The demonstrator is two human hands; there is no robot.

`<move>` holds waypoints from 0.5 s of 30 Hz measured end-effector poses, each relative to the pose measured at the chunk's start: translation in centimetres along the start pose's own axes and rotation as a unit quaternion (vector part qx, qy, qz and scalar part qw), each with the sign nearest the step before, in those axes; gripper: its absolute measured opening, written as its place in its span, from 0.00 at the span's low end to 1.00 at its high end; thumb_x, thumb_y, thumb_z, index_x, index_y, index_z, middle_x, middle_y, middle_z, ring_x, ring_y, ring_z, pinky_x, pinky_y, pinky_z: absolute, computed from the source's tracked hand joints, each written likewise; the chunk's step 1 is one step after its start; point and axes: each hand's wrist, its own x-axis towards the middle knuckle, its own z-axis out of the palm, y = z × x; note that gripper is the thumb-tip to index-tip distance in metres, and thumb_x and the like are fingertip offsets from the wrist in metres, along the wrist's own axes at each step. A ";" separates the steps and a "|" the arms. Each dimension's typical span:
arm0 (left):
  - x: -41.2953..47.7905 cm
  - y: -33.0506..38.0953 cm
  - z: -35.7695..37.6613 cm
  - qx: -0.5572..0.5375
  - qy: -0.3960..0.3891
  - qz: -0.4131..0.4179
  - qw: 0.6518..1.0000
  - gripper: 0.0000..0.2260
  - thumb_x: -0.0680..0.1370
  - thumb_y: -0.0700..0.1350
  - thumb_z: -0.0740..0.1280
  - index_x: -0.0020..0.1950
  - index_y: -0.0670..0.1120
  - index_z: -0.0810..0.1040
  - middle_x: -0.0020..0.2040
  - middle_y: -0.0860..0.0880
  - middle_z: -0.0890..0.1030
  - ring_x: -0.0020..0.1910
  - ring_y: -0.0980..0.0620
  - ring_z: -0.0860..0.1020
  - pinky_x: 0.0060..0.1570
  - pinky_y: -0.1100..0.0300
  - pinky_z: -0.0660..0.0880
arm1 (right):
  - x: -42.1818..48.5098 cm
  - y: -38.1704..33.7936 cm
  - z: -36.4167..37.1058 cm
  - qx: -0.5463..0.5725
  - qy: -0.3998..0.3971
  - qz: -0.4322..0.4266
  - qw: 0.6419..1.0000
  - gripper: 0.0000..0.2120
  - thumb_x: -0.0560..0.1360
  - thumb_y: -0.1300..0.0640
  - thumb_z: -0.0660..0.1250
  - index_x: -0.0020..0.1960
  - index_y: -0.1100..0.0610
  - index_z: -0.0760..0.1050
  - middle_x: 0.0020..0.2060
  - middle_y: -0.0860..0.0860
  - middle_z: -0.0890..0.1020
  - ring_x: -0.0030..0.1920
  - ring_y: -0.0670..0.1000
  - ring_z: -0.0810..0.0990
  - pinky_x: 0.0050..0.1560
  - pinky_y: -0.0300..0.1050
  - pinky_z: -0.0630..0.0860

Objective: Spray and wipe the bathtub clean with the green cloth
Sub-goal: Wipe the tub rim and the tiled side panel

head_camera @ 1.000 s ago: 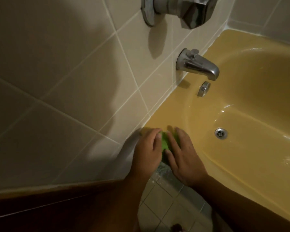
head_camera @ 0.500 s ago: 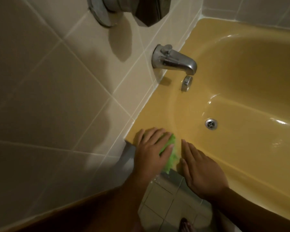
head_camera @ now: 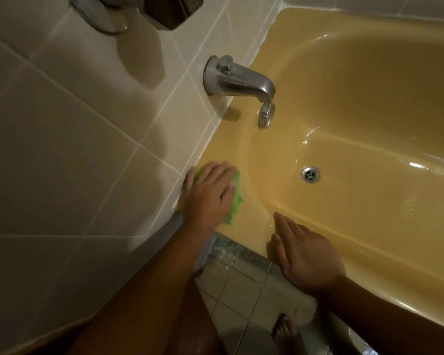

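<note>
Precariously, perhaps: a person bends over a yellow tub (head_camera: pixel 241 149) whose glossy rim under both hands looks wet, so a palm taking weight there could skid toward the basin. Behind the hands, the tiled floor (head_camera: pixel 241 290) shows pale flecks, likely spray, beside a bare foot (head_camera: pixel 283 326); a slip there would be the larger hazard. Ahead of the left hand, the spout (head_camera: pixel 237 80) juts from the wall (head_camera: pixel 75 149), and a long forward stroke could knock knuckles against it. The cloth (head_camera: pixel 237 194), bunched small, lies on the rim corner against the wall. It is mostly under the left hand, with its green edge showing on the side toward the right hand. Worked in so tight a wad, it may miss the seam where rim meets tile, or slide out from under the fingers. The left hand (head_camera: pixel 210 193) lies spread and nearly flat, fingers fairly straight, pressing the cloth down rather than clutching it. The right hand (head_camera: pixel 308 252), well apart from the cloth, is open and holds nothing, fingers straight, palm apparently resting on the rim's front edge.
</note>
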 end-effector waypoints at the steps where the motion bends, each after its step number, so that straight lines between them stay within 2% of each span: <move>1: 0.9 0.5 -0.1 0.007 0.021 -0.038 0.999 0.18 0.85 0.56 0.57 0.73 0.58 0.76 0.74 0.57 0.76 0.76 0.52 0.70 0.77 0.41 0.59 | 0.0 0.0 0.0 0.002 -0.004 0.002 1.000 0.31 0.85 0.42 0.44 0.82 0.57 0.61 0.73 0.55 0.76 0.67 0.55 0.80 0.60 0.48 0.78; 3: -0.1 3.2 0.2 0.012 0.013 -0.068 0.998 0.20 0.84 0.57 0.55 0.75 0.61 0.73 0.75 0.58 0.75 0.77 0.52 0.68 0.77 0.39 0.57 | 0.0 -0.1 -0.1 0.007 -0.005 0.007 1.000 0.31 0.85 0.42 0.44 0.82 0.56 0.60 0.74 0.54 0.75 0.68 0.54 0.79 0.62 0.47 0.77; 6: -5.4 6.2 0.2 -0.016 -0.033 0.088 0.995 0.18 0.83 0.57 0.61 0.72 0.61 0.76 0.74 0.57 0.76 0.76 0.51 0.69 0.78 0.38 0.55 | -0.8 0.0 0.2 -0.004 0.012 0.014 1.000 0.29 0.85 0.44 0.47 0.79 0.58 0.67 0.68 0.56 0.80 0.63 0.55 0.82 0.56 0.48 0.80; 8: -5.5 4.3 0.0 -0.037 -0.038 0.154 0.987 0.17 0.82 0.56 0.64 0.70 0.59 0.79 0.72 0.56 0.78 0.75 0.51 0.71 0.78 0.39 0.57 | -1.7 0.6 0.0 -0.004 0.013 0.017 1.000 0.27 0.85 0.45 0.49 0.76 0.59 0.70 0.65 0.56 0.82 0.60 0.56 0.83 0.55 0.48 0.80; 10: -2.9 1.5 0.0 -0.011 -0.044 0.119 0.992 0.18 0.82 0.57 0.61 0.71 0.60 0.78 0.74 0.56 0.76 0.76 0.51 0.69 0.78 0.39 0.56 | -2.3 1.0 -0.2 -0.011 0.019 0.016 1.000 0.27 0.85 0.44 0.48 0.75 0.59 0.70 0.65 0.56 0.82 0.60 0.56 0.83 0.56 0.48 0.80; 12: -0.7 0.3 -0.1 -0.005 -0.018 0.026 0.999 0.18 0.82 0.57 0.60 0.72 0.60 0.77 0.74 0.56 0.76 0.77 0.51 0.68 0.78 0.39 0.55 | -2.4 1.1 -0.1 -0.009 0.011 0.015 1.000 0.28 0.85 0.44 0.46 0.76 0.58 0.68 0.66 0.56 0.81 0.60 0.57 0.82 0.58 0.49 0.79; 14: -1.1 2.7 0.2 0.009 0.014 -0.052 0.998 0.18 0.82 0.56 0.59 0.71 0.60 0.77 0.74 0.56 0.76 0.77 0.51 0.68 0.77 0.38 0.55 | -2.3 1.0 0.3 -0.010 0.013 0.025 1.000 0.29 0.85 0.44 0.46 0.77 0.59 0.68 0.66 0.56 0.81 0.60 0.57 0.82 0.59 0.50 0.80; 15: -2.2 4.7 0.6 0.015 0.008 -0.049 0.999 0.18 0.82 0.57 0.59 0.71 0.60 0.77 0.73 0.56 0.76 0.77 0.51 0.68 0.77 0.37 0.55 | -2.3 0.9 0.3 -0.013 0.018 0.028 0.999 0.29 0.85 0.44 0.46 0.76 0.59 0.69 0.65 0.56 0.81 0.60 0.57 0.82 0.58 0.50 0.80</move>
